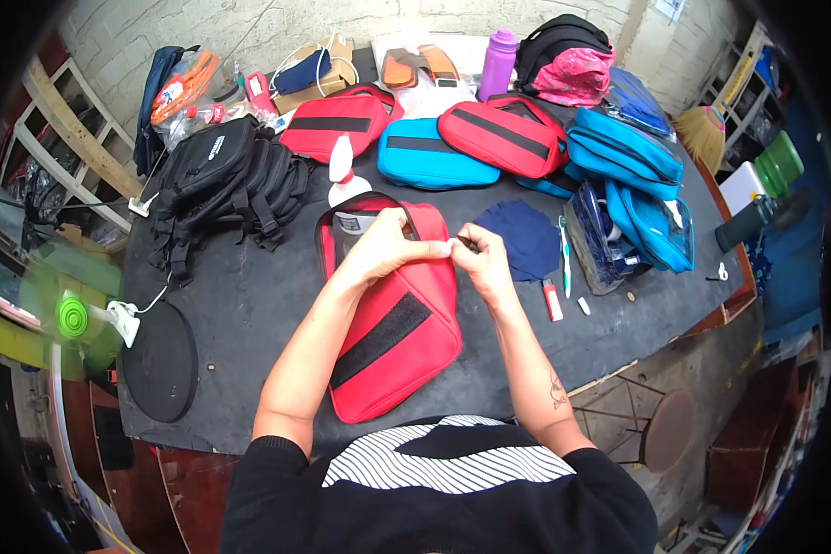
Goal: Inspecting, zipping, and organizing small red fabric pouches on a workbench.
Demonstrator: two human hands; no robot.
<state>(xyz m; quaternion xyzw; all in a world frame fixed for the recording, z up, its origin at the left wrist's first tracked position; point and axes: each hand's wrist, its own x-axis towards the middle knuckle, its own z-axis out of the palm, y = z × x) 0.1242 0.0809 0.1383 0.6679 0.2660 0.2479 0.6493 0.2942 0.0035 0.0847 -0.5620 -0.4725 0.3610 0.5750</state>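
Note:
In front of me a red pouch (388, 355) lies slanted on the table, with a black fuzzy strip across it and its dark-edged top gaping. My left hand (385, 249) is closed on the pouch's upper edge, its fingers partly inside and its thumb stretched toward the other hand. At the pouch's right edge, my right hand (483, 263) pinches a small dark piece, perhaps part of the zipper; the fingers hide most of it. Just beyond the pouch stands a white bottle (341, 159). To the right lie a dark blue cloth (519, 242) and a toothbrush (565, 254).
Red pouches (332, 125) and blue pouches (623, 152) line the far side. Black backpacks (214, 175) stand at left, near a spinning green fan (72, 316) and a round black disc (160, 360). A small red-and-white tube (552, 301) lies right; a purple bottle (499, 65) stands behind.

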